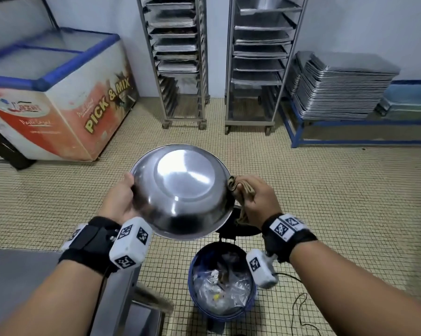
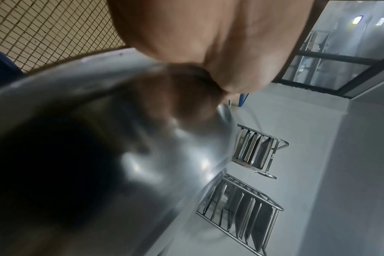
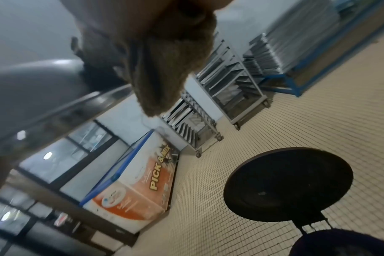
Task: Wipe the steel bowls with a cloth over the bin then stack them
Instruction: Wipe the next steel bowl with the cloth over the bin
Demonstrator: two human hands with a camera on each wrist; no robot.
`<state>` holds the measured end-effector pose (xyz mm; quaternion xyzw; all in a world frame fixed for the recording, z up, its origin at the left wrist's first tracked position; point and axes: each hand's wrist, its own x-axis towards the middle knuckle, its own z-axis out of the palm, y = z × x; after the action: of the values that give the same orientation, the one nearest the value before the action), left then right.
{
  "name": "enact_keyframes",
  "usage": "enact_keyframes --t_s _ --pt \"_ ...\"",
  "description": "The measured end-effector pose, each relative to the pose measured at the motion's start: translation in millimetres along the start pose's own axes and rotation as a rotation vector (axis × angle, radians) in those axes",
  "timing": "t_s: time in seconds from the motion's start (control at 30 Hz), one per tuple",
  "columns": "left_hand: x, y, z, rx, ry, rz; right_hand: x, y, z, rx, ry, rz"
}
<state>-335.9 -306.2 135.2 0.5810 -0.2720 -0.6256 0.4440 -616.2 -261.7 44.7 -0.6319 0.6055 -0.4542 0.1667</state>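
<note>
A large steel bowl (image 1: 180, 190) is held upside down, tilted, with its shiny underside facing me, above the open blue bin (image 1: 222, 284). My left hand (image 1: 122, 197) grips the bowl's left rim, thumb on the outside. At the right rim my right hand (image 1: 253, 197) holds a bunched brown cloth (image 1: 241, 187) against the edge. In the left wrist view the bowl (image 2: 121, 155) fills the lower left under my palm (image 2: 197, 43). The cloth (image 3: 160, 72) hangs close before the right wrist camera, with the bowl's rim (image 3: 44, 86) to its left.
The bin's black lid (image 3: 287, 183) stands open behind the bin, which holds plastic waste. A steel counter (image 1: 22, 275) sits at lower left. A chest freezer (image 1: 59, 93), two tray racks (image 1: 178, 57) and stacked trays (image 1: 340, 86) line the back wall. A cable (image 1: 299, 304) lies on the tiled floor.
</note>
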Motion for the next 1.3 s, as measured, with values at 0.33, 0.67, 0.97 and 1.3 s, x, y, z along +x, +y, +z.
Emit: enact_keyframes --t_s 0.33,0.67,0.97,1.3 --pt "-4 -15 12 0.286 -0.006 0.280 31 -62 -5 0.145 0.143 0.092" --pt "2 -22 11 0.146 0.073 0.383 -23 -19 42 0.199 0.180 0.465" --pt "17 -20 -8 0.021 0.147 0.367 -10 -14 -4 0.045 -0.032 0.476" --pt "24 -4 0 0.032 0.136 0.472 -9 -27 -1 -0.505 -0.505 0.051"
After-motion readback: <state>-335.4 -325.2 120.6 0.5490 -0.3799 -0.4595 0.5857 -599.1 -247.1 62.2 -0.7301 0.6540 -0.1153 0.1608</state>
